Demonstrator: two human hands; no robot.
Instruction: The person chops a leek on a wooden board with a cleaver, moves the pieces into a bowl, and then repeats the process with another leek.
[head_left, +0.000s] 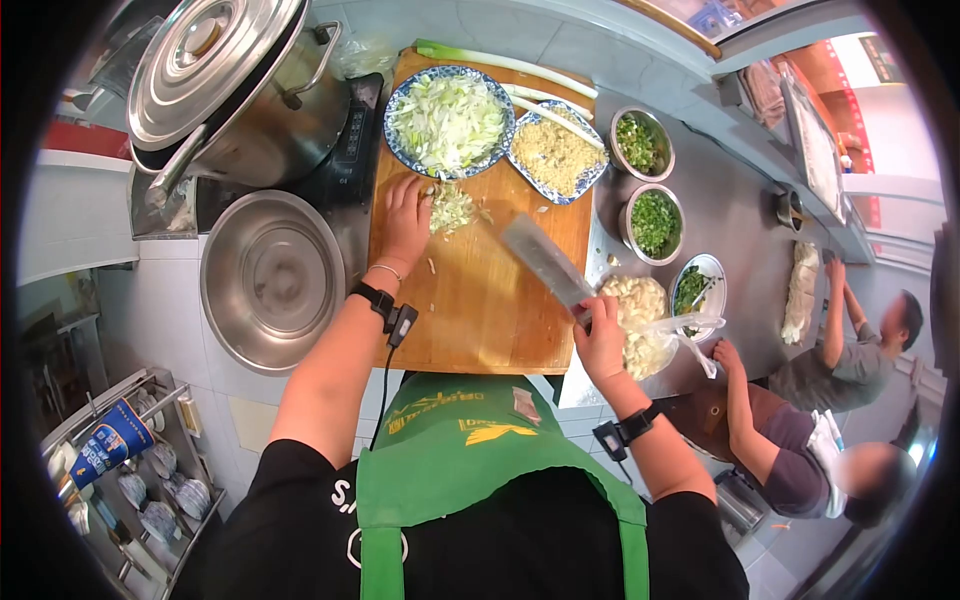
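On the wooden cutting board (pixel 480 300), my left hand (pixel 406 215) rests beside a small pile of chopped pale scallion (pixel 452 208), its fingers bent at the pile's left edge. A cleaver (pixel 543 258) is in my right hand (pixel 600 338), which is wrapped round the handle at the board's right edge; the blade points up and left, apart from the pile. Behind the pile stands a blue-patterned bowl of chopped scallion (pixel 447 122). To its right is a plate of minced garlic (pixel 557 155), with long scallion stalks (pixel 500 65) at the back.
At left are a large lidded pot (pixel 250 100) and a steel basin (pixel 272 282). Right of the board are steel bowls of chopped greens (pixel 655 222), a white bowl (pixel 700 292) and a bag of peeled garlic (pixel 643 320). Two people (pixel 800 460) work farther right, near a dough roll (pixel 800 292).
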